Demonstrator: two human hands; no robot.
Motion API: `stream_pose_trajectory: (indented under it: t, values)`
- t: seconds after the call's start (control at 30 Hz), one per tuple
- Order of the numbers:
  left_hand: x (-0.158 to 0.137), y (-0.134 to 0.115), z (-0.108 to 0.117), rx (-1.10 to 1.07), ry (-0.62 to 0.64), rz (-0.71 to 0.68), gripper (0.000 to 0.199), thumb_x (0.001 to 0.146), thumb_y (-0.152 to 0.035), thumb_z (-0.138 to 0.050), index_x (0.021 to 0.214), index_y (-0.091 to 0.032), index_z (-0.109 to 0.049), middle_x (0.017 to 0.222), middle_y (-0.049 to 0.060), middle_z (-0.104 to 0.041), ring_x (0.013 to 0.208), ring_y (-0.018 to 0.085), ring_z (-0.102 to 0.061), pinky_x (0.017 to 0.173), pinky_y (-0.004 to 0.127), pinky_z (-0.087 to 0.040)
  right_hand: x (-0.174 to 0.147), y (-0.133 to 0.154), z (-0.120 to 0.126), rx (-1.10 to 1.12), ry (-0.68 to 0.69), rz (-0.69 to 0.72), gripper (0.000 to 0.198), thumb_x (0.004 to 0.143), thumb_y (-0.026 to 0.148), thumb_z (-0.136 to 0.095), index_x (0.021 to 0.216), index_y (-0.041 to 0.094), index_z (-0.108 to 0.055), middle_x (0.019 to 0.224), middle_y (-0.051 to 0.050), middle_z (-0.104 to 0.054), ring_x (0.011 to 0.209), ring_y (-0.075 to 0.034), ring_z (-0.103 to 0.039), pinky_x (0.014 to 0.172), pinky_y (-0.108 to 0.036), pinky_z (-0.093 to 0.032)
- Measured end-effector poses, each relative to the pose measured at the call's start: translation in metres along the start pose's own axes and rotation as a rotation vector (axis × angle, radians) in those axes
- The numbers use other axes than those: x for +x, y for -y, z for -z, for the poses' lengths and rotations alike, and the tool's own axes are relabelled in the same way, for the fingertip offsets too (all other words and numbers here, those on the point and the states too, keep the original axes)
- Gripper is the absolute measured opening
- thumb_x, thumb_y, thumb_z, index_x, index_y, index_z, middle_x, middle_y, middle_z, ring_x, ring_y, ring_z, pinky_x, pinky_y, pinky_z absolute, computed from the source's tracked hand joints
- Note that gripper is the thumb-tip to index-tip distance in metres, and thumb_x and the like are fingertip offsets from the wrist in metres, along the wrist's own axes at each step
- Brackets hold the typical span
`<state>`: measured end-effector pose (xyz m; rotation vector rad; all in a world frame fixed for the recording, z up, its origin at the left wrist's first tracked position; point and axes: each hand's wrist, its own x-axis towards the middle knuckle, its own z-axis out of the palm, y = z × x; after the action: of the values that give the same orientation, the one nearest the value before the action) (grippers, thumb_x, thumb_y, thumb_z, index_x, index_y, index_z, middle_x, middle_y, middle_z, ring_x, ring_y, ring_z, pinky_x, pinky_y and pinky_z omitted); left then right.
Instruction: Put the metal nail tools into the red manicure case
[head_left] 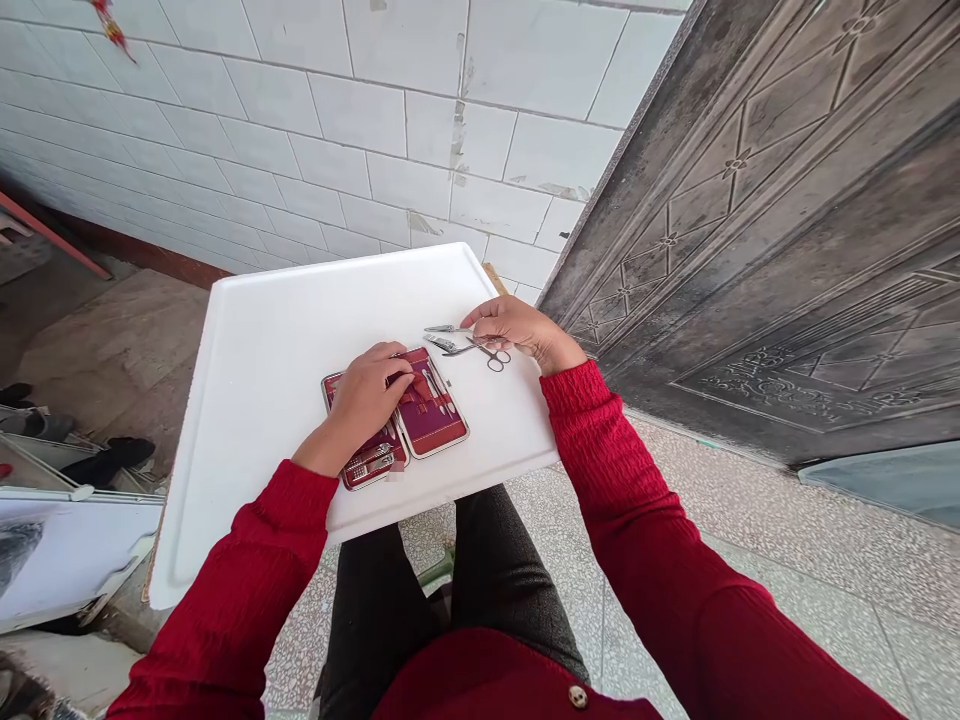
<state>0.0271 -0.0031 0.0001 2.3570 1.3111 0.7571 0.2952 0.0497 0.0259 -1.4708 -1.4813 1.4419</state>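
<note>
A dark red manicure case (437, 437) lies unfolded on a white table, with nail clippers (373, 460) in its left half and slim silver tools (441, 392) in its right half. My left hand (366, 395) bends over the middle of the case, its fingers and thumb gripping there and covering part of the left half. To the right of the case, my right hand (517, 328) has its fingers closed on a slim silver manicure tool (448, 328), largely hidden by the fingers. Close below them lie another silver clipper-like tool (440, 343) and small scissors (498, 360).
The white table (255, 400) has a raised rim and stands near a tiled wall (360, 120). A grey carved door (750, 200) rises on the right. Dark shoes (109, 460) and white panels (75, 550) are on the left. My legs are below the front edge.
</note>
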Motion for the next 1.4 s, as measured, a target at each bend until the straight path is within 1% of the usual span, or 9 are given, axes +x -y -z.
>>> stream_pose_trajectory:
  t: [0.07,0.17,0.33,0.53,0.67,0.87,1.0,1.23,1.4]
  values:
    - [0.0,0.0,0.0,0.005,0.002,0.004,0.023,0.097,-0.02,-0.056,0.084,-0.023,-0.075,0.128,0.006,-0.072,0.117,0.026,-0.068,0.106,0.046,-0.056,0.002,-0.003,0.0,-0.063,-0.018,-0.009,0.013,0.066,0.006,-0.072,0.073,0.016,-0.068,0.048,0.004,-0.052,0.042,-0.007,-0.039,0.038,-0.022,-0.026]
    - [0.0,0.001,-0.001,0.007,-0.003,0.013,0.022,0.097,-0.021,-0.056,0.086,-0.023,-0.075,0.129,0.006,-0.072,0.118,0.027,-0.067,0.107,0.046,-0.056,0.001,-0.006,0.0,-0.135,0.043,0.008,0.014,0.064,0.005,-0.071,0.073,0.016,-0.07,0.048,0.004,-0.052,0.041,-0.007,-0.039,0.037,-0.021,-0.024]
    - [-0.002,0.003,-0.001,0.006,-0.004,0.009,0.022,0.098,-0.024,-0.056,0.087,-0.022,-0.075,0.131,0.006,-0.072,0.12,0.027,-0.067,0.108,0.046,-0.055,-0.004,-0.003,0.003,-0.055,0.108,0.003,0.015,0.064,0.008,-0.071,0.077,0.015,-0.072,0.047,0.006,-0.05,0.041,-0.006,-0.036,0.039,-0.021,-0.023]
    - [0.005,0.001,0.0,0.069,-0.078,-0.07,0.029,0.103,-0.024,-0.047,0.117,-0.021,-0.073,0.139,0.01,-0.069,0.13,0.028,-0.063,0.113,0.049,-0.051,-0.003,0.0,0.003,0.032,0.057,0.038,0.026,0.063,0.008,-0.069,0.088,0.014,-0.072,0.049,0.006,-0.055,0.041,-0.007,-0.038,0.039,-0.021,-0.024]
    - [0.026,-0.003,-0.007,0.13,0.0,-0.163,0.033,0.101,-0.021,-0.047,0.126,-0.023,-0.07,0.138,0.009,-0.069,0.127,0.027,-0.063,0.112,0.049,-0.051,-0.004,0.002,0.002,0.074,0.041,0.109,0.032,0.062,0.007,-0.066,0.093,0.014,-0.07,0.051,0.006,-0.058,0.041,-0.006,-0.038,0.04,-0.02,-0.023]
    - [0.046,-0.007,-0.013,0.121,0.073,-0.045,0.043,0.1,-0.017,-0.042,0.133,-0.023,-0.069,0.142,0.007,-0.069,0.125,0.026,-0.066,0.108,0.045,-0.054,-0.004,0.002,-0.001,0.129,0.086,0.236,0.029,0.068,0.011,-0.07,0.097,0.015,-0.068,0.056,0.007,-0.06,0.044,-0.005,-0.038,0.042,-0.02,-0.022]
    - [0.05,-0.013,-0.009,0.124,0.104,-0.072,0.039,0.1,-0.023,-0.051,0.134,-0.022,-0.07,0.144,0.007,-0.068,0.129,0.028,-0.065,0.11,0.045,-0.052,-0.006,0.004,-0.003,0.165,0.136,0.33,0.028,0.073,0.016,-0.073,0.1,0.016,-0.068,0.059,0.008,-0.061,0.047,-0.004,-0.036,0.044,-0.019,-0.022]
    - [0.067,-0.025,-0.009,0.326,0.182,-0.022,0.033,0.102,-0.028,-0.053,0.123,-0.029,-0.078,0.114,0.006,-0.081,0.106,0.029,-0.073,0.088,0.04,-0.055,-0.002,0.0,-0.006,0.207,0.156,0.428,0.027,0.075,0.02,-0.073,0.1,0.017,-0.066,0.058,0.009,-0.059,0.047,-0.005,-0.036,0.045,-0.019,-0.024]
    - [0.067,-0.02,0.0,0.471,0.166,-0.101,0.03,0.105,-0.031,-0.05,0.108,-0.026,-0.079,0.098,0.008,-0.079,0.095,0.03,-0.071,0.079,0.039,-0.05,0.0,-0.002,-0.003,0.229,0.17,0.477,0.029,0.077,0.023,-0.074,0.104,0.018,-0.065,0.062,0.009,-0.061,0.048,-0.005,-0.036,0.045,-0.019,-0.024]
